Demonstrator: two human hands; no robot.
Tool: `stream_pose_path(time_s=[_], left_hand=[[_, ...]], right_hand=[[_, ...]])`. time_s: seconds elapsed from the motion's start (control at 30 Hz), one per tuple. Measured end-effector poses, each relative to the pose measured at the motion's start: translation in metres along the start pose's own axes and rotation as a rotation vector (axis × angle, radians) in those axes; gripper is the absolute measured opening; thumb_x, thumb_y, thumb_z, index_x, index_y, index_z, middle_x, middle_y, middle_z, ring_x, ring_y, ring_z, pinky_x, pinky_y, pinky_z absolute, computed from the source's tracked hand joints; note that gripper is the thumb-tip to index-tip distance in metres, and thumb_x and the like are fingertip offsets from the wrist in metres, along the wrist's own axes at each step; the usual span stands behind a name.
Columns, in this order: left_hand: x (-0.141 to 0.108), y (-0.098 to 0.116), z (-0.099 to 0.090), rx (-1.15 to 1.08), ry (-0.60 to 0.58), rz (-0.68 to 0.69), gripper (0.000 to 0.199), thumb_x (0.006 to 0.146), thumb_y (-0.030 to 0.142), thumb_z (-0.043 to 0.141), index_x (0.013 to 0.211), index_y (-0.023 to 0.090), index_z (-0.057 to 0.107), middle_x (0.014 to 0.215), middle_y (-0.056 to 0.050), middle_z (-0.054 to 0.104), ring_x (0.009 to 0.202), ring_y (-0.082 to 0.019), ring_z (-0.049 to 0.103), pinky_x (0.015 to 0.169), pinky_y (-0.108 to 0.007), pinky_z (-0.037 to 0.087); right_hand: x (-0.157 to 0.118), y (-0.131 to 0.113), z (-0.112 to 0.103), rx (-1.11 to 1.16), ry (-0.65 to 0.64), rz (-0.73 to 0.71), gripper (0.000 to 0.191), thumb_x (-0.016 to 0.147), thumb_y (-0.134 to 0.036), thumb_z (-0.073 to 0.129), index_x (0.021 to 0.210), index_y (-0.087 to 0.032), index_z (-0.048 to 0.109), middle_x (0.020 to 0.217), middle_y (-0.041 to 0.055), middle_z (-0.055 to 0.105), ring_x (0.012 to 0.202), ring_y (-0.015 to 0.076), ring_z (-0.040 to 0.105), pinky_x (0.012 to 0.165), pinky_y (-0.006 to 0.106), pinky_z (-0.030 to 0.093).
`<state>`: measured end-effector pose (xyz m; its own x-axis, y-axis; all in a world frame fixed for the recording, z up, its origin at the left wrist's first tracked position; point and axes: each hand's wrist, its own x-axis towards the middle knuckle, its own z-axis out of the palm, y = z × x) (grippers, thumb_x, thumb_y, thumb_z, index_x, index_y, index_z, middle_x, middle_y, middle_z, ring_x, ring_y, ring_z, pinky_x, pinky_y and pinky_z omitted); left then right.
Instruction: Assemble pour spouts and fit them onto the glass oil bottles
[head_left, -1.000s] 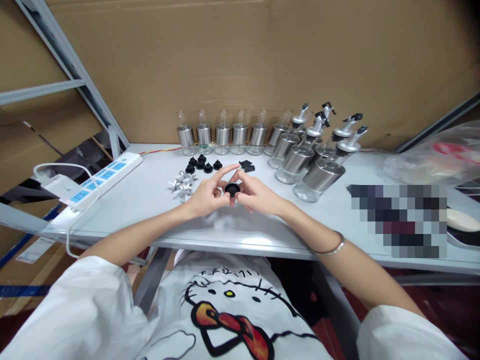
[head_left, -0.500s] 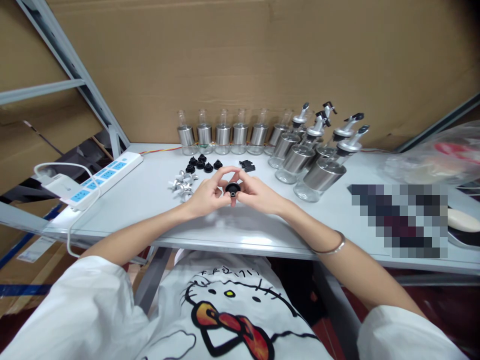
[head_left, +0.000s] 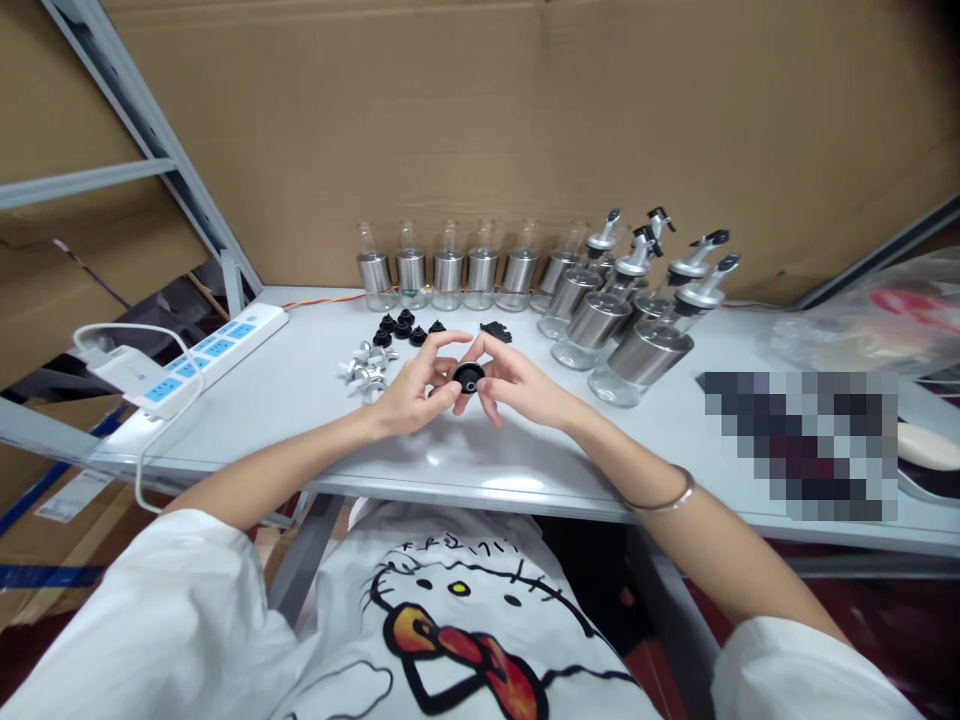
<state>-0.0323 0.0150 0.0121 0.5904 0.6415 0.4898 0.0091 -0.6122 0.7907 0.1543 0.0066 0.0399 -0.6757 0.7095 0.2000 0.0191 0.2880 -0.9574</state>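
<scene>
Between my two hands is a round black stopper (head_left: 469,378) with a small ring at its centre. My left hand (head_left: 417,392) grips its left side with thumb and fingers. On the other side, my right hand (head_left: 520,386) pinches it, with some fingers hanging loose below. Several black stoppers (head_left: 403,329) lie just beyond my left hand, partly covered by its fingers. Silver spout parts (head_left: 366,371) are heaped to the left of that hand. Small black pieces (head_left: 496,331) lie in a pile behind my right hand.
Glass bottles with steel sleeves (head_left: 482,271) line the back. Bottles fitted with spouts (head_left: 649,350) stand at the right. A power strip (head_left: 217,350) with a white cable is at the left. A plastic bag (head_left: 877,310) lies far right.
The black stopper has turned slightly and moved a little to the right. Fingers of my right hand have spread and reach lower beneath it.
</scene>
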Motion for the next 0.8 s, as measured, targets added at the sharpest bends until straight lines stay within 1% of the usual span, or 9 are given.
stream_pose_path(time_s=[0.1, 0.2, 0.3, 0.37, 0.47, 0.5, 0.67, 0.73, 0.8], left_hand=[[-0.0010, -0.0021, 0.0002, 0.019, -0.006, 0.004, 0.045, 0.089, 0.041, 0.049, 0.126, 0.021, 0.031, 0.072, 0.002, 0.058, 0.055, -0.010, 0.057, 0.053, -0.019, 0.041], [-0.0017, -0.0026, 0.0001, 0.053, -0.011, -0.009, 0.044, 0.089, 0.038, 0.048, 0.126, 0.021, 0.032, 0.071, 0.002, 0.059, 0.057, -0.011, 0.059, 0.053, -0.019, 0.042], [-0.0022, -0.0018, -0.0011, 0.097, -0.026, -0.019, 0.044, 0.086, 0.032, 0.050, 0.125, 0.020, 0.034, 0.069, 0.002, 0.061, 0.054, -0.010, 0.058, 0.052, -0.019, 0.041], [-0.0022, -0.0012, -0.0023, 0.137, -0.033, -0.041, 0.046, 0.084, 0.029, 0.052, 0.125, 0.020, 0.035, 0.067, 0.003, 0.061, 0.048, -0.008, 0.053, 0.050, -0.019, 0.040], [-0.0020, -0.0007, -0.0034, 0.198, -0.023, -0.078, 0.048, 0.081, 0.026, 0.053, 0.125, 0.019, 0.036, 0.064, 0.006, 0.060, 0.041, -0.005, 0.044, 0.047, -0.018, 0.038], [-0.0019, -0.0006, -0.0035, 0.209, -0.018, -0.082, 0.049, 0.080, 0.026, 0.053, 0.125, 0.019, 0.036, 0.063, 0.006, 0.060, 0.040, -0.005, 0.043, 0.047, -0.018, 0.038], [-0.0011, -0.0007, -0.0031, 0.203, -0.038, -0.052, 0.047, 0.082, 0.027, 0.049, 0.126, 0.017, 0.035, 0.068, 0.003, 0.065, 0.048, -0.008, 0.053, 0.053, -0.020, 0.042], [-0.0009, -0.0007, -0.0031, 0.216, -0.029, -0.054, 0.049, 0.080, 0.025, 0.050, 0.125, 0.017, 0.035, 0.067, 0.004, 0.063, 0.047, -0.008, 0.052, 0.052, -0.019, 0.042], [-0.0007, -0.0006, -0.0031, 0.230, -0.016, -0.068, 0.050, 0.077, 0.023, 0.051, 0.124, 0.017, 0.036, 0.064, 0.006, 0.061, 0.045, -0.006, 0.047, 0.050, -0.018, 0.040]], right_hand=[[-0.0008, -0.0023, 0.0003, 0.003, 0.011, 0.017, 0.020, 0.075, -0.022, 0.050, 0.087, -0.023, 0.034, 0.057, -0.0078, 0.061, 0.053, 0.0151, 0.066, 0.047, 0.023, 0.044], [-0.0012, -0.0026, 0.0013, -0.007, 0.028, 0.030, 0.021, 0.073, -0.020, 0.050, 0.086, -0.023, 0.034, 0.057, -0.0082, 0.060, 0.058, 0.0160, 0.067, 0.051, 0.025, 0.046], [-0.0011, -0.0004, 0.0019, -0.018, 0.034, 0.049, 0.022, 0.070, -0.018, 0.050, 0.086, -0.023, 0.035, 0.060, -0.0082, 0.062, 0.050, 0.0136, 0.064, 0.050, 0.026, 0.047], [-0.0008, 0.0014, 0.0019, -0.049, 0.040, 0.064, 0.023, 0.069, -0.017, 0.050, 0.087, -0.023, 0.036, 0.062, -0.0074, 0.063, 0.046, 0.0119, 0.061, 0.050, 0.026, 0.047], [-0.0004, 0.0025, 0.0019, -0.110, 0.060, 0.092, 0.024, 0.069, -0.017, 0.051, 0.088, -0.023, 0.038, 0.062, -0.0071, 0.063, 0.046, 0.0118, 0.060, 0.050, 0.026, 0.048], [-0.0003, 0.0023, 0.0021, -0.123, 0.066, 0.101, 0.024, 0.068, -0.017, 0.051, 0.087, -0.023, 0.038, 0.062, -0.0072, 0.063, 0.045, 0.0118, 0.060, 0.049, 0.026, 0.048], [-0.0006, -0.0003, 0.0032, -0.148, 0.072, 0.113, 0.023, 0.069, -0.019, 0.050, 0.087, -0.023, 0.037, 0.061, -0.0077, 0.062, 0.043, 0.0110, 0.058, 0.048, 0.025, 0.046], [-0.0008, -0.0009, 0.0036, -0.160, 0.074, 0.111, 0.024, 0.068, -0.018, 0.050, 0.089, -0.023, 0.038, 0.061, -0.0080, 0.061, 0.044, 0.0111, 0.058, 0.048, 0.024, 0.046], [-0.0009, -0.0010, 0.0036, -0.183, 0.077, 0.115, 0.026, 0.068, -0.017, 0.049, 0.091, -0.023, 0.038, 0.061, -0.0079, 0.061, 0.044, 0.0109, 0.058, 0.047, 0.024, 0.046]])
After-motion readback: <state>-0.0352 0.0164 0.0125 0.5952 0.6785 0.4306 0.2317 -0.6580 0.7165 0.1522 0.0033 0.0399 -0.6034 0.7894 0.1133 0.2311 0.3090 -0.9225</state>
